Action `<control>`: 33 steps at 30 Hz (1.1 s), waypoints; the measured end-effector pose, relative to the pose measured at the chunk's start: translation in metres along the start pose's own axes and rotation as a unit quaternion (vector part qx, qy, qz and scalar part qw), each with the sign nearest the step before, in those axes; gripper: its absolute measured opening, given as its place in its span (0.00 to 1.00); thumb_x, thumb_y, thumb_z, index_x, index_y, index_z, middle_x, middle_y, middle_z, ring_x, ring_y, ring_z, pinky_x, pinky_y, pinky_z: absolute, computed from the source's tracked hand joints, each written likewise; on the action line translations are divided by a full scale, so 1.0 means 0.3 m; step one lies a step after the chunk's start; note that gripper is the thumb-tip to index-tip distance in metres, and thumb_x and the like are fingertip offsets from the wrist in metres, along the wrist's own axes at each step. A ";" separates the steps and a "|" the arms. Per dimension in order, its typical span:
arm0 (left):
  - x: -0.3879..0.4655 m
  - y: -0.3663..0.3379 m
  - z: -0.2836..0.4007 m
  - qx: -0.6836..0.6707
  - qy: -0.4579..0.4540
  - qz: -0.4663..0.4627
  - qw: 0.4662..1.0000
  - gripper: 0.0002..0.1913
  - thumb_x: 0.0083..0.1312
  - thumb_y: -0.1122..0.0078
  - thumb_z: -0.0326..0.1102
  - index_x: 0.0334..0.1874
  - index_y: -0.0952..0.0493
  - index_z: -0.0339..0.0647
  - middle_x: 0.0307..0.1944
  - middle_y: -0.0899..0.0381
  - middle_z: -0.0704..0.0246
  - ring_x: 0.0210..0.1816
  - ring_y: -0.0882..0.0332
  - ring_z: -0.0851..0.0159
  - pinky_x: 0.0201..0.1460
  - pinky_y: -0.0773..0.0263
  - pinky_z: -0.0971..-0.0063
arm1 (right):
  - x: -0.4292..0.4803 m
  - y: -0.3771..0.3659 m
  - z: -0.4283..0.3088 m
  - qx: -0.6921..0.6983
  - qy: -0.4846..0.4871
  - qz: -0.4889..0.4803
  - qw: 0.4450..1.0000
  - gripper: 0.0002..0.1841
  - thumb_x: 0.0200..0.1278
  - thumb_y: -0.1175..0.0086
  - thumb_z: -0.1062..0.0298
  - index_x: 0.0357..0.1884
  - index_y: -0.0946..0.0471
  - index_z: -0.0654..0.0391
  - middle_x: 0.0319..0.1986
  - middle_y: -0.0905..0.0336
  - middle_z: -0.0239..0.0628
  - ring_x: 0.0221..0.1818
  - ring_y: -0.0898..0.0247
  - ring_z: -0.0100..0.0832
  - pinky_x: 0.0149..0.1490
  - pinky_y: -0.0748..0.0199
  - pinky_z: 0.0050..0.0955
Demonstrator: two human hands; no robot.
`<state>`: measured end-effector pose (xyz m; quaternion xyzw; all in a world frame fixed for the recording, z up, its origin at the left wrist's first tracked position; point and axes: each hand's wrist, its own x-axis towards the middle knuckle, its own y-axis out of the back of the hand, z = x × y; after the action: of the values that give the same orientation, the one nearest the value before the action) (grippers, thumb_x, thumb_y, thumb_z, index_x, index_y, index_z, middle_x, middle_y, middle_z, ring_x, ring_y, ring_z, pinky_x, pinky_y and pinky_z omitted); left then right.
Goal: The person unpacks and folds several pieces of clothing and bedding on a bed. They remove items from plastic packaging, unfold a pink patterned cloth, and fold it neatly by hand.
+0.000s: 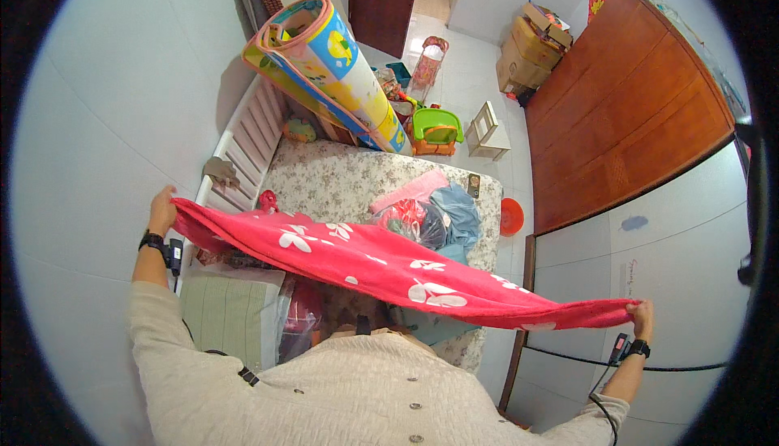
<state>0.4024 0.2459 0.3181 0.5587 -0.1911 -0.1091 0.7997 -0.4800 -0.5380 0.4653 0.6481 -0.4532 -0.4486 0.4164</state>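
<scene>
A red fleece-like blanket (365, 257) with white leaf or butterfly shapes is stretched between both hands, across the front of my body. My left hand (162, 210) grips one corner near the wall, higher in the picture. Far out to the right, my right hand (641, 318) grips the other end, which is bunched. The cloth sags in between and hides part of the bed. Just beyond it on the floral mattress (328, 172) lie a pink folded cloth (414, 191), blue clothing (456, 214) and a clear plastic bag (414, 222) of fabric items.
A rolled play mat (341, 74) leans over the bed's far end. White bed rails (243, 135) run along the left wall. A packed green striped textile (228, 312) sits at lower left. A red basin (512, 217), a small chair (487, 132) and a brown wardrobe (627, 105) stand right.
</scene>
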 end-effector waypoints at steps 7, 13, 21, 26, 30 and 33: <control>0.027 -0.013 0.469 -0.031 -0.121 -0.129 0.984 0.10 0.59 0.47 0.35 0.34 0.21 0.36 0.33 0.20 0.53 0.37 0.22 0.45 0.40 0.27 0.60 | -0.062 -0.010 -0.437 0.444 0.171 0.008 0.879 0.08 0.64 0.50 0.70 0.41 0.25 0.61 0.31 0.23 0.31 0.30 0.28 0.23 0.37 0.28 0.23; -0.063 0.154 0.996 -0.146 -0.265 -0.185 0.935 0.08 0.55 0.46 0.32 0.33 0.20 0.36 0.29 0.19 0.53 0.34 0.19 0.50 0.37 0.25 0.63 | -0.308 -0.052 -1.014 0.429 0.291 -0.017 0.855 0.12 0.61 0.47 0.71 0.46 0.26 0.60 0.29 0.25 0.32 0.31 0.27 0.24 0.37 0.26 0.24; -0.226 0.234 1.409 -0.213 -0.409 -0.197 0.865 0.08 0.54 0.46 0.30 0.33 0.21 0.34 0.28 0.21 0.52 0.32 0.21 0.47 0.36 0.26 0.61 | -0.745 -0.555 -1.595 0.296 0.539 -0.091 0.784 0.32 0.44 0.27 0.65 0.56 0.25 0.55 0.34 0.17 0.44 0.37 0.18 0.38 0.41 0.22 0.31; -0.289 0.185 1.415 -0.304 -0.386 -0.221 0.842 0.09 0.54 0.41 0.32 0.35 0.23 0.35 0.29 0.21 0.53 0.33 0.21 0.48 0.36 0.27 0.62 | -0.781 -0.643 -1.689 0.271 0.540 -0.155 0.782 0.17 0.48 0.33 0.70 0.42 0.20 0.59 0.28 0.20 0.47 0.29 0.21 0.39 0.36 0.25 0.33; -0.305 0.064 1.314 -0.350 -0.404 -0.232 0.813 0.14 0.53 0.36 0.35 0.40 0.24 0.39 0.29 0.20 0.54 0.33 0.21 0.48 0.36 0.27 0.61 | -0.752 -0.588 -1.655 0.229 0.528 -0.196 0.794 0.09 0.50 0.36 0.72 0.35 0.18 0.61 0.24 0.21 0.46 0.26 0.23 0.34 0.34 0.27 0.29; -0.304 -0.076 1.219 -0.301 -0.403 -0.238 0.831 0.13 0.53 0.35 0.37 0.39 0.23 0.43 0.31 0.20 0.57 0.33 0.21 0.49 0.35 0.28 0.60 | -0.745 -0.496 -1.645 0.214 0.543 -0.161 0.796 0.12 0.49 0.36 0.75 0.38 0.18 0.62 0.27 0.19 0.43 0.29 0.22 0.28 0.37 0.26 0.26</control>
<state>0.1644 -0.0383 0.3908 0.2254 -0.3151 -0.5632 0.7299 -0.0166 -0.2214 0.4939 0.9214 -0.1260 0.0250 0.3668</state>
